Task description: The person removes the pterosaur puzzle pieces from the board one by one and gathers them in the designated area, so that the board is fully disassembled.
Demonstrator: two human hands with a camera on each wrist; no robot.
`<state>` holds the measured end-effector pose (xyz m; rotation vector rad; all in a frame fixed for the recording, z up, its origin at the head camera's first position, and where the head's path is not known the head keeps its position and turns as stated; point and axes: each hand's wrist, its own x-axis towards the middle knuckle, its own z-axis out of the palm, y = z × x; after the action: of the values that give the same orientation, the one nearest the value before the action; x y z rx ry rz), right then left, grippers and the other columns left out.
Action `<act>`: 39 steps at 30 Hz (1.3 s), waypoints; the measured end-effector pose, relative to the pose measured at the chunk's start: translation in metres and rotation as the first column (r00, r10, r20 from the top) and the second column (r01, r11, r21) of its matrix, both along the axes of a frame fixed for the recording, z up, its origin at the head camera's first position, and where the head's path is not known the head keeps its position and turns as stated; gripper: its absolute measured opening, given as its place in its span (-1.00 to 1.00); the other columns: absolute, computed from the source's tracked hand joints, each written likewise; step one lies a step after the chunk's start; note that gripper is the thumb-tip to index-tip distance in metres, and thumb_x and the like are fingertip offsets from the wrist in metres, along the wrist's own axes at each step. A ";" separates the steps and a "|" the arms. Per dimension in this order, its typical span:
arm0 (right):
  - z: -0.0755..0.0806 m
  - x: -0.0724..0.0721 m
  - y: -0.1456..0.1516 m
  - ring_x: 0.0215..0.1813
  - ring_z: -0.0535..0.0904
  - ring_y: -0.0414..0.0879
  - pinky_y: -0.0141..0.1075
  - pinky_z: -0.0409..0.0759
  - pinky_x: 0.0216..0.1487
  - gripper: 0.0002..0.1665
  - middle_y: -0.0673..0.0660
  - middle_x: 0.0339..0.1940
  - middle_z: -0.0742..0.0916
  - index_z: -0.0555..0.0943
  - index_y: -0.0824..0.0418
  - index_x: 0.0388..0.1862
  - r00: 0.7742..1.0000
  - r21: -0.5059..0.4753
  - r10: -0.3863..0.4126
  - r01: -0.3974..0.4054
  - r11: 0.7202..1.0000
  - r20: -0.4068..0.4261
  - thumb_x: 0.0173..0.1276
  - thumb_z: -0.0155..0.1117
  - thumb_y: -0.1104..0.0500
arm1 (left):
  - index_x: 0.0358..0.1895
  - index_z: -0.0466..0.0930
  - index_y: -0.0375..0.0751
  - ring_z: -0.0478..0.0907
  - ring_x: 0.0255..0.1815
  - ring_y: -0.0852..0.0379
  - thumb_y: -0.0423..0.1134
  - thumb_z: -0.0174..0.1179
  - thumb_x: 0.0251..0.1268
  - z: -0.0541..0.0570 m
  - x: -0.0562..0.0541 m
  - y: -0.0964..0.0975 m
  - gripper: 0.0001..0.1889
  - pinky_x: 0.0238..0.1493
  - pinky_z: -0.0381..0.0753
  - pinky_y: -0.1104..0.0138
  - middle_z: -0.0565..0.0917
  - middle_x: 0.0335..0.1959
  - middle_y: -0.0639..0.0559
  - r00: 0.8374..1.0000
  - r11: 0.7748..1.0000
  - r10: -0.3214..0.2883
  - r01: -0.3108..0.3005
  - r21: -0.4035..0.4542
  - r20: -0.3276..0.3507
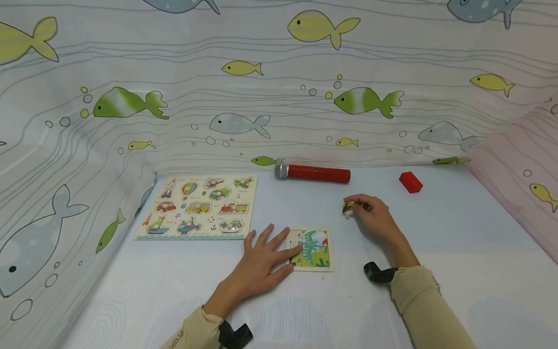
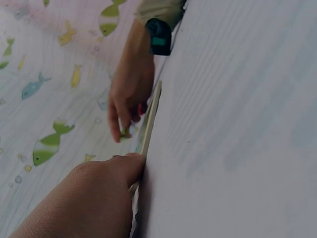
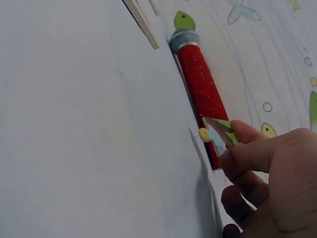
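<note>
A small jigsaw board (image 1: 330, 257) lies on the table; its picture shows a teal winged creature over green. My left hand (image 1: 257, 271) rests on the board's left side with fingers spread. The left wrist view shows its thumb at the edge of the board (image 2: 151, 119). To the board's upper right, my right hand (image 1: 376, 219) pinches a jigsaw piece (image 3: 220, 135) between thumb and fingers. This piece has green and light blue areas and a yellow knob. It is held above the table, and the fingers hide part of it.
A larger peg puzzle board (image 1: 174, 233) with vehicle pictures lies to the left. At the back lies a red microphone (image 1: 318, 173) with a silver head. A red block (image 1: 410, 182) sits at the back right. Fish-printed cloth (image 1: 279, 97) rises behind the table.
</note>
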<state>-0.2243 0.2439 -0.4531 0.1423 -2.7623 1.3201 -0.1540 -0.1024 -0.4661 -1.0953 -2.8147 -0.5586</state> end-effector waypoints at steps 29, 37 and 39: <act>-0.005 -0.005 0.005 -0.21 0.49 -0.05 -0.10 0.27 -0.04 -0.68 0.19 -0.17 0.76 0.73 0.15 0.12 0.996 0.069 0.002 0.004 0.998 -0.086 0.53 0.12 0.28 | 0.45 0.40 0.46 0.00 0.67 -0.31 0.19 -0.02 0.54 0.004 -0.001 0.002 -0.53 0.43 -0.17 -0.37 0.20 0.65 0.04 1.000 1.000 0.006 -0.006 -0.005 0.025; -0.009 -0.004 0.005 -0.09 0.49 0.01 -0.15 0.40 -0.05 -0.66 0.22 0.07 0.75 0.72 0.14 0.14 0.999 0.061 -0.025 0.027 0.998 -0.043 0.55 0.09 0.27 | 0.45 0.41 0.45 0.01 0.67 -0.31 0.18 -0.01 0.54 0.004 0.002 0.001 -0.53 0.43 -0.17 -0.36 0.21 0.65 0.03 1.000 1.000 0.008 -0.008 -0.003 0.029; -0.010 -0.003 0.004 -0.03 0.47 0.04 -0.10 0.39 -0.02 -0.67 0.24 0.08 0.73 0.72 0.14 0.15 0.999 0.063 -0.032 0.035 0.997 -0.041 0.53 0.13 0.26 | 0.45 0.41 0.45 0.01 0.67 -0.31 0.18 -0.01 0.54 0.004 0.003 0.001 -0.53 0.43 -0.17 -0.36 0.21 0.65 0.03 1.000 1.000 0.007 -0.007 -0.004 0.027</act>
<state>-0.2276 0.2483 -0.4627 0.1239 -2.7620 1.2086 -0.1515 -0.1011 -0.4618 -1.0865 -2.8424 -0.5726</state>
